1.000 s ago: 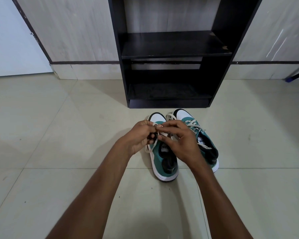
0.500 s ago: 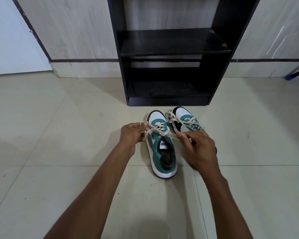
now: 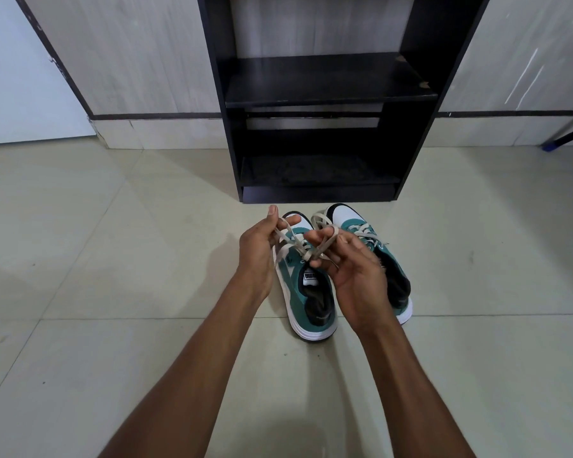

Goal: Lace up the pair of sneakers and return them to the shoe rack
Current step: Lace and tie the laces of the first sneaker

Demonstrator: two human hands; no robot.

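Observation:
Two green, white and black sneakers stand side by side on the tiled floor, toes toward the black shoe rack (image 3: 315,94). Above the left sneaker (image 3: 306,300), my left hand (image 3: 257,251) pinches one end of its cream lace (image 3: 298,244) between thumb and fingers. My right hand (image 3: 351,269) has the other end looped around its fingers, and the two ends cross over the tongue. The right sneaker (image 3: 348,221) is laced and partly hidden behind my right hand.
The rack has two empty shelves and stands against a pale panelled wall. A white door (image 3: 17,77) is at the far left. A dark pole with a blue tip (image 3: 563,135) slants in at the far right.
My hands had pulled the lace ends apart sideways; now they have come back together above the left sneaker, with the lace crossed and looped over my right fingers.

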